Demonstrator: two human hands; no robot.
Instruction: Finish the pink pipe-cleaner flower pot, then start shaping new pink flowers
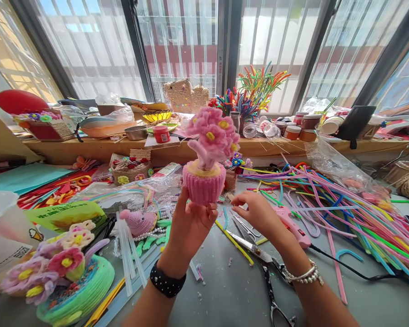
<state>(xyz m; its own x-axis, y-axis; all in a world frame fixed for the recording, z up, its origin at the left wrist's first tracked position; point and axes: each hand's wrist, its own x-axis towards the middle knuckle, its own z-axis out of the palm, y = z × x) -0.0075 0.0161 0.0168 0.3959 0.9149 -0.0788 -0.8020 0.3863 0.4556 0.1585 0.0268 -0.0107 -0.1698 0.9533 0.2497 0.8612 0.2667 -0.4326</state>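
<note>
My left hand (192, 227) is closed around the base of a pink pipe-cleaner flower pot (204, 184), holding it upright in the middle of the view. Pink flowers with yellow centres (213, 131) rise from the pot on a pink stem. To the right of the pot, my right hand (255, 209) is apart from it, fingers loosely spread and apparently holding nothing. Below and beside that hand lie scissors with black handles (255, 249), a smaller pair of scissors (244, 228) and a pink hot glue gun (295, 227).
Loose coloured pipe cleaners (354, 213) cover the table's right side. At the left sit a green pot with purple flowers (85, 284), a pink crocheted piece (139, 222) and clear glue sticks (125, 254). Jars and crafts crowd the wooden sill (163, 149). A black cable (347, 268) trails right.
</note>
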